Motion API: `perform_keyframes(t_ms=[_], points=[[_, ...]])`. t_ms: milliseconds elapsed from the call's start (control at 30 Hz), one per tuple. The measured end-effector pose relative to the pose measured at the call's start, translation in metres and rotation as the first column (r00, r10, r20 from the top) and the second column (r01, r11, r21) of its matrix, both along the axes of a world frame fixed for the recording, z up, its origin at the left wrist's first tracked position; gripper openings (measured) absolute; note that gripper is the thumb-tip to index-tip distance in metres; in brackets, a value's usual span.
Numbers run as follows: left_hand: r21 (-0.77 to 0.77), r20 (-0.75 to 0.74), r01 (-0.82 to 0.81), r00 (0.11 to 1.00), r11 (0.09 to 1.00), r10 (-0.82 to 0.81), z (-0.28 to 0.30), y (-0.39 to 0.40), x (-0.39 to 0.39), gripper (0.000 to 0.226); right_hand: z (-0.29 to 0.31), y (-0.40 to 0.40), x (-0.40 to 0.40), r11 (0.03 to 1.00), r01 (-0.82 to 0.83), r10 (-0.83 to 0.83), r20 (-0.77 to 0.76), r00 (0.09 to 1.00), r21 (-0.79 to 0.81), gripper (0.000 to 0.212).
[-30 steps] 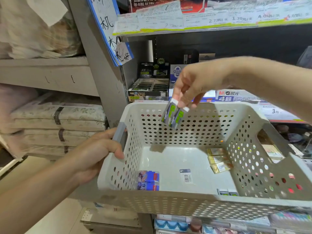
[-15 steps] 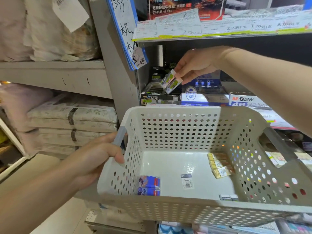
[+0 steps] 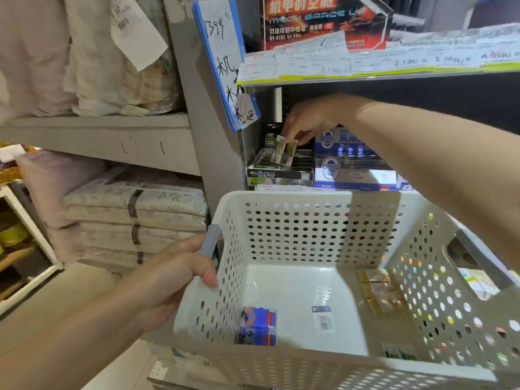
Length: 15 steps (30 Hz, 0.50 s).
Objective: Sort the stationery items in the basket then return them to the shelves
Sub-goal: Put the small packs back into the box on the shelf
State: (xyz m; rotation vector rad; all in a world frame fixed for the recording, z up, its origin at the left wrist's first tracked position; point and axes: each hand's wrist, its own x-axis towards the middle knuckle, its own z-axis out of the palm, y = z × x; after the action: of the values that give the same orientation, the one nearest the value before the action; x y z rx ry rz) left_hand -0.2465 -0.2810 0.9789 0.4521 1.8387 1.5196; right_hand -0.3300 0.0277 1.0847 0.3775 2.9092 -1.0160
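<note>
Over the black display box [image 3: 280, 171] on the shelf, the right hand [image 3: 306, 122] pinches two green-black packets [image 3: 285, 150] (erasers, I'd guess), about to drop them in. Left hand [image 3: 171, 274] grips the basket [image 3: 323, 364] handle; blue packs [image 3: 257, 326] and yellow ones [image 3: 377, 291] wait inside.

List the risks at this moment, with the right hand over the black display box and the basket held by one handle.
1. The right hand only pinches the two small packs at their tops above the black display box; one could slip or land crooked.
2. The left hand alone holds the basket by its grey handle; if it tips, the blue packs and yellow packs may slide.
</note>
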Motion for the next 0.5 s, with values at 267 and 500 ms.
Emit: perform_keyframes(t_ms=[267,500], points=[[0.013,0.038,0.004,0.999,1.000,-0.005,0.000,-0.001,-0.001,0.056,-0.022,-0.011,-0.024,0.999,-0.041,0.041,-0.003,0.999,0.001,0.007],[0.023,0.072,-0.013,0.997,1.000,0.012,-0.003,0.000,-0.006,0.058,-0.029,-0.023,-0.021,0.987,0.017,0.006,-0.140,0.990,0.162,0.026]])
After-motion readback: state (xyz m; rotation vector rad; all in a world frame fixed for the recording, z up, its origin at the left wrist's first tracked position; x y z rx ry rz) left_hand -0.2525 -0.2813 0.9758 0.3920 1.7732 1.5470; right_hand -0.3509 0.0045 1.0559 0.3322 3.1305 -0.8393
